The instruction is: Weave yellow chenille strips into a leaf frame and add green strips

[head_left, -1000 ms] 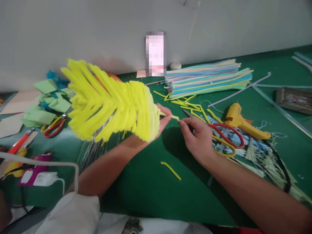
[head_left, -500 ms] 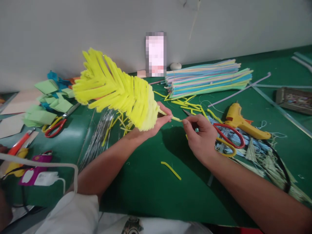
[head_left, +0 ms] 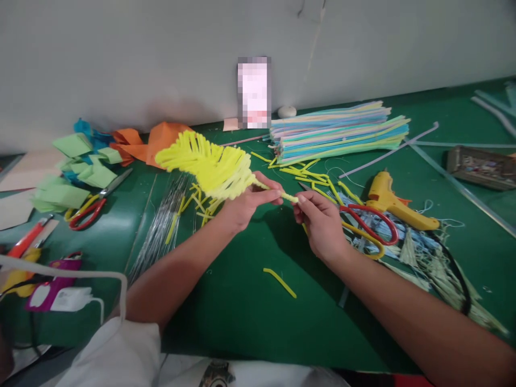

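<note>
A bright yellow feather-shaped piece of fuzzy pipe cleaners (head_left: 205,164) is held over the green table (head_left: 242,312). My left hand (head_left: 245,204) is closed round its stem where the fronds end. The tip of that stem is pinched by my right hand (head_left: 320,223), which is closed and almost touching the left. The fronds point up and to the left, away from me.
Red-and-yellow scissors (head_left: 373,231) and a yellow glue gun (head_left: 393,201) lie right of my hands. A stack of pastel pipe cleaners (head_left: 338,131) lies behind. Wire bundle (head_left: 161,226), cut yellow scraps (head_left: 280,282), second scissors (head_left: 91,207), green and orange paper (head_left: 80,166) lie left.
The yellow feather has swung away from the camera and turned, now looking smaller and pointing up-left. Both hands stayed on the stem; orange paper behind it has come into view.
</note>
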A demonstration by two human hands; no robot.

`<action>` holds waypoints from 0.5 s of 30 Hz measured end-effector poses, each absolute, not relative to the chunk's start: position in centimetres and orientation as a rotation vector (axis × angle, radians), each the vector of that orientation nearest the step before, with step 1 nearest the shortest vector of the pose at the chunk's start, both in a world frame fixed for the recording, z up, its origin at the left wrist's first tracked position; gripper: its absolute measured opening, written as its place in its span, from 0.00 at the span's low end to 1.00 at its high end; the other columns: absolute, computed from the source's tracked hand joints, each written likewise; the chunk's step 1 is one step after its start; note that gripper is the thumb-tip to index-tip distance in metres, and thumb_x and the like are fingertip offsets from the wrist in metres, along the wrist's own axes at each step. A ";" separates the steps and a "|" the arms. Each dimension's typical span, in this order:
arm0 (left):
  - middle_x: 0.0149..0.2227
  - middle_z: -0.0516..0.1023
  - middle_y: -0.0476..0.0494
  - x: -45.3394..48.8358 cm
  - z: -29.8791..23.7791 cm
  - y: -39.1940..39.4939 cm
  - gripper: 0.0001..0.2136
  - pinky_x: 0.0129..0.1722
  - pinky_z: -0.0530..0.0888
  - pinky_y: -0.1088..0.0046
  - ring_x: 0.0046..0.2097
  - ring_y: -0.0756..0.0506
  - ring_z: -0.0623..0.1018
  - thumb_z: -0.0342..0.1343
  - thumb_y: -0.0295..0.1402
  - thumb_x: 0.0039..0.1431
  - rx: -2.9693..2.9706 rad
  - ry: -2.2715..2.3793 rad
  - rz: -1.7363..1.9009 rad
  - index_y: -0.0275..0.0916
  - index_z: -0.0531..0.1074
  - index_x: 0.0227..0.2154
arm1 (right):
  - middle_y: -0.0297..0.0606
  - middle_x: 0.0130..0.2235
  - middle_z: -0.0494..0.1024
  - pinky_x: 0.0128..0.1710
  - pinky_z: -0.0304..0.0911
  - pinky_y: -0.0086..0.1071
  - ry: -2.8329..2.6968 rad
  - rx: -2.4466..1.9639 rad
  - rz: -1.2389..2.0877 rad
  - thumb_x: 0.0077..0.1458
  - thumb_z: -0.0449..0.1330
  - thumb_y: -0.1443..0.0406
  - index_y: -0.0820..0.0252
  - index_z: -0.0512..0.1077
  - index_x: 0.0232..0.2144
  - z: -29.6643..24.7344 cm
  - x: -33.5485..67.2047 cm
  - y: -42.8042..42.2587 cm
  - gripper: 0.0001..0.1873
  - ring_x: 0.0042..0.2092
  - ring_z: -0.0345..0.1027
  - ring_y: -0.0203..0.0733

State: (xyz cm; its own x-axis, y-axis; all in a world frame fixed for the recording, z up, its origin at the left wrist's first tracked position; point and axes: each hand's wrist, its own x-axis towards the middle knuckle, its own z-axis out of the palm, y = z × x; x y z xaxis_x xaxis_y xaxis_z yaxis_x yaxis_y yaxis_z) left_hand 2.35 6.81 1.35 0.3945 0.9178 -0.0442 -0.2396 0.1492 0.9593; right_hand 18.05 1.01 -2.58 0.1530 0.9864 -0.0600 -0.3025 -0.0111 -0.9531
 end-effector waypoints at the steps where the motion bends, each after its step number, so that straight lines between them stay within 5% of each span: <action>1: 0.30 0.79 0.50 2.6 1.1 6.7 0.11 0.36 0.77 0.73 0.28 0.53 0.78 0.70 0.33 0.42 1.063 0.789 0.996 0.37 0.74 0.25 | 0.28 0.23 0.68 0.24 0.54 0.27 -0.857 -1.078 1.244 0.56 0.63 0.58 0.56 0.74 0.27 -2.5 18.0 1.0 0.10 0.24 0.60 0.30; 15: 0.37 0.78 0.45 2.8 -0.6 5.6 0.06 0.42 0.78 0.67 0.38 0.48 0.80 0.63 0.33 0.55 1.676 0.930 1.331 0.39 0.72 0.32 | 0.31 0.24 0.72 0.27 0.57 0.31 -1.284 -1.456 0.640 0.55 0.60 0.61 0.58 0.74 0.25 -1.2 18.2 0.0 0.09 0.26 0.62 0.35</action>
State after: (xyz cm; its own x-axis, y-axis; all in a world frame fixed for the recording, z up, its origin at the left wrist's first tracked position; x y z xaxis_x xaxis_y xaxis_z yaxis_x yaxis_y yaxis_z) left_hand 2.78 5.58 -0.59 0.1811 0.8963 0.4048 0.0718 -0.4225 0.9035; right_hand 18.24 0.01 -1.23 0.2827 0.9302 0.2342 0.3724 0.1186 -0.9205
